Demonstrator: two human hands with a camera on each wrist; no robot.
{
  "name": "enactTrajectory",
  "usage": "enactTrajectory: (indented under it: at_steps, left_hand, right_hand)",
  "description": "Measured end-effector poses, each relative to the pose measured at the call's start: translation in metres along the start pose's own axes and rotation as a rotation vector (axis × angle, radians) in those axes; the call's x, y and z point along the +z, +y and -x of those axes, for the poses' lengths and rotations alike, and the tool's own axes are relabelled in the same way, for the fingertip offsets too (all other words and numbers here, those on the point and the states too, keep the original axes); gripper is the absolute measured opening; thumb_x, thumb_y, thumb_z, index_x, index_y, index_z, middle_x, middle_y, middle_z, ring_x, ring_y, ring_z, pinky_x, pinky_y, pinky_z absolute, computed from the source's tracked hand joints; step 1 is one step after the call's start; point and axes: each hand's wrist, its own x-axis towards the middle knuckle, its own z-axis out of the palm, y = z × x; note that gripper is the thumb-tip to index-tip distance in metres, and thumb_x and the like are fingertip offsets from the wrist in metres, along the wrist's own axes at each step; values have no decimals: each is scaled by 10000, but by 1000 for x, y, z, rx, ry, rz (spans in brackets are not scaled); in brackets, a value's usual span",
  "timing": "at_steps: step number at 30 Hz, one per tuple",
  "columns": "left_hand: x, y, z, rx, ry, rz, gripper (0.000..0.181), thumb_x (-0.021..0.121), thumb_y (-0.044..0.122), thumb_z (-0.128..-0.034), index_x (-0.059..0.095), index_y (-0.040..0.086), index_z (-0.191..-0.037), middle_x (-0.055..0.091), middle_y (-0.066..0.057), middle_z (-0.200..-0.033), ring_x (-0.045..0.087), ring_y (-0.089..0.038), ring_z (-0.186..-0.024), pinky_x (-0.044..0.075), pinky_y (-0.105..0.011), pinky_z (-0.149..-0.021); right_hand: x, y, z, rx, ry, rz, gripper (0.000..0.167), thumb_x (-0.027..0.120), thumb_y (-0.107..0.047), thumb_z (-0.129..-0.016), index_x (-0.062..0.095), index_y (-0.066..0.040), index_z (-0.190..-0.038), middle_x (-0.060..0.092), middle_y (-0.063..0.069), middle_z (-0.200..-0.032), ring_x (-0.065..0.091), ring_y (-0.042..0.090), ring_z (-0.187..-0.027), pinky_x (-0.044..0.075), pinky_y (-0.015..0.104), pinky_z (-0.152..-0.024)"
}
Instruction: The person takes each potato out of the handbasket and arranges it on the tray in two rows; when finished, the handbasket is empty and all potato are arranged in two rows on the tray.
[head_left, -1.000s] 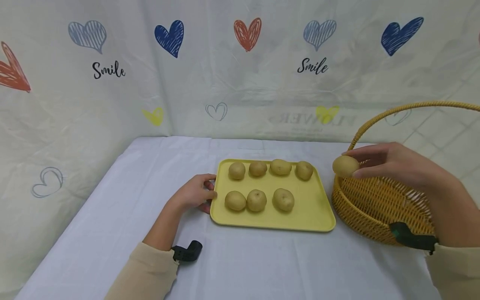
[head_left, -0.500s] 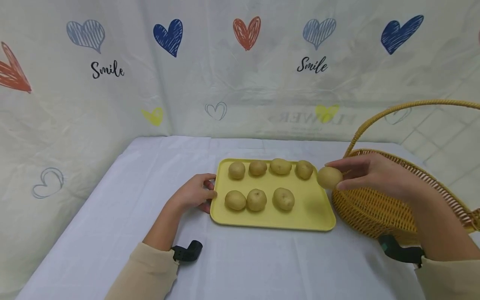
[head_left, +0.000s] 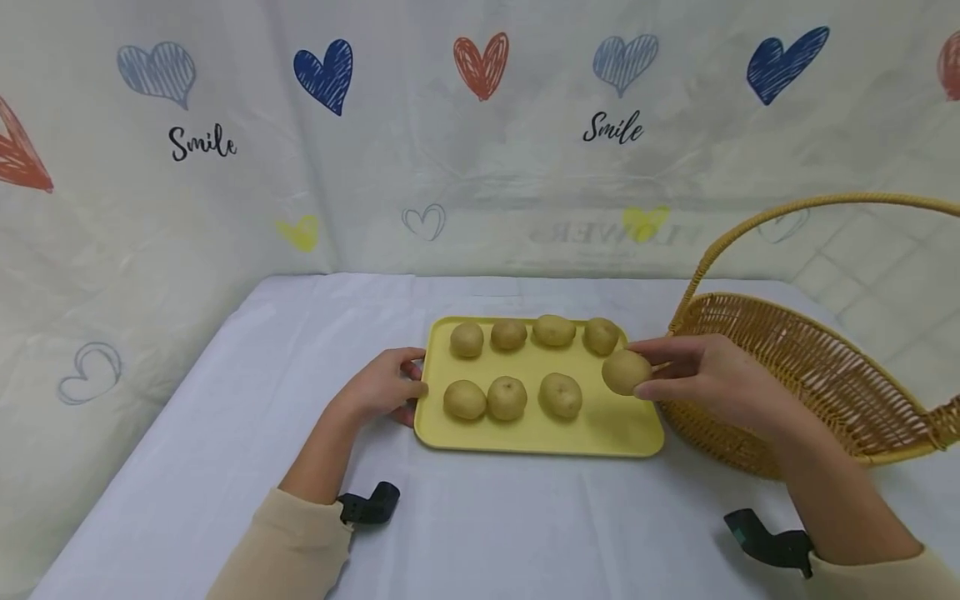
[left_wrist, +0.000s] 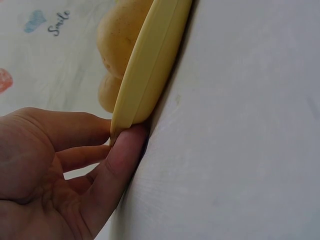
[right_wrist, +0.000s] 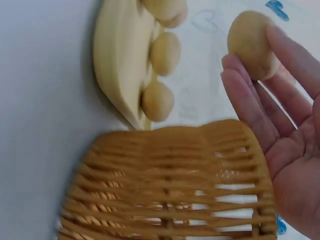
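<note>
My right hand (head_left: pixel 716 379) pinches a potato (head_left: pixel 626 372) between thumb and fingertips, above the right side of a yellow tray (head_left: pixel 600 429). The right wrist view shows the same held potato (right_wrist: pixel 252 45) raised off the tray. Several potatoes lie on the tray in two rows, among them a front potato (head_left: pixel 560 395) and a back one (head_left: pixel 553 331). At the tray's left edge, my left hand (head_left: pixel 381 386) grips the rim. Its thumb (left_wrist: pixel 125 155) presses the tray's side (left_wrist: pixel 145 85) in the left wrist view; some fingers are partly hidden.
A wicker basket (head_left: pixel 817 367) with a tall arched handle (head_left: pixel 810 202) stands right of the tray, under my right forearm. White cloth (head_left: pixel 510 525) covers the table. A curtain (head_left: pixel 360 167) with printed hearts hangs behind.
My right hand has carried the potato leftward from over the basket's rim to above the tray. The left hand stays at the tray's edge.
</note>
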Motion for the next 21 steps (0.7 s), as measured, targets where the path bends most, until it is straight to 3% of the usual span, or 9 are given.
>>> enactTrajectory:
  at_steps: [5, 9, 12, 21]
  left_hand:
    - [0, -1, -1, 1, -1, -6, 648, 608, 23, -966, 383, 40, -1574, 503, -142, -1180, 662, -204, -812, 654, -346, -626]
    - [0, 0, -2, 6, -1, -9, 635, 607, 16, -960, 407, 47, -1562, 513, -143, -1160, 653, -213, -837, 655, -355, -621]
    - [-1, 1, -2, 11, 0, -10, 634, 611, 8, -950, 420, 43, -1554, 523, -149, -1141, 652, -221, -845, 656, -362, -615]
    - [-3, 2, -1, -7, 5, -5, 644, 605, -5, -943, 409, 24, -1556, 532, -153, -1133, 660, -223, -847, 658, -364, -609]
  right_hand:
    - [10, -4, -1, 46, 33, 14, 595, 821, -406, -883, 660, -152, -1396, 688, 112, -1328, 714, 178, -1088, 595, 261, -862]
    - [19, -8, 0, 101, 70, 36, 660, 821, -472, -864, 645, -145, -1410, 736, 97, -1250, 730, 221, -1087, 599, 357, -890]
    - [27, -13, 1, 134, 117, 62, 677, 826, -494, -851, 651, -144, -1403, 756, 101, -1204, 735, 245, -1080, 591, 361, -856]
    - [55, -20, -1, 173, 181, 125, 629, 865, -340, -828, 680, -31, -1343, 764, 148, -1131, 746, 305, -1003, 583, 308, -712]
